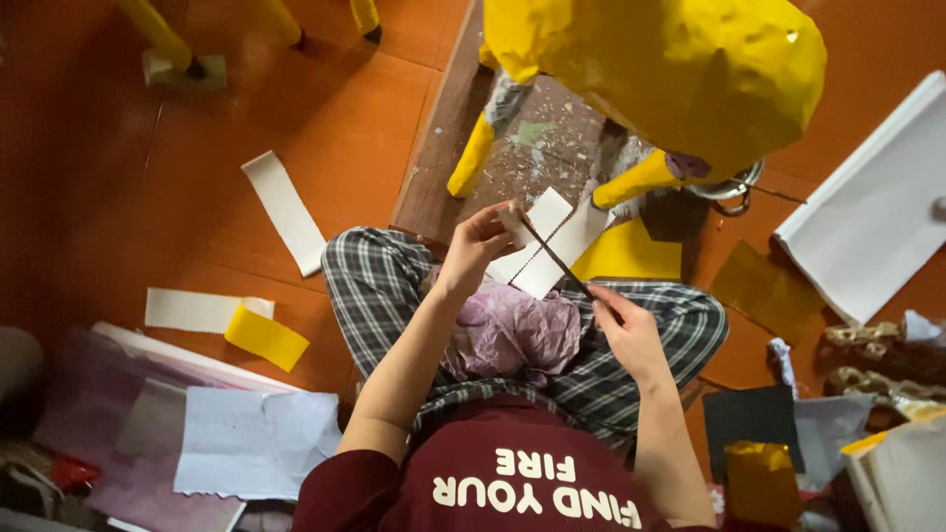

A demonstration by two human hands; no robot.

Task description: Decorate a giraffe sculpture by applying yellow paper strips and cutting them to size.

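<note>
I sit cross-legged on an orange floor in plaid trousers. My left hand (478,246) pinches the upper edge of a folded white paper strip (552,241) held in front of me. My right hand (626,330) grips scissors (554,258) whose thin dark blades cross the strip diagonally. A crumpled sheet of pale purple tissue paper (512,330) lies in my lap. Just beyond the strip stands a large yellow papier-mâché figure (680,69) with yellow legs on a wooden board (443,158).
White paper strips (284,209) and a yellow piece (264,337) lie on the floor at left. A large white sheet (877,217) lies at right, yellow and gold sheets (769,291) near it. Papers and a plastic sleeve (197,424) pile at lower left, clutter at lower right.
</note>
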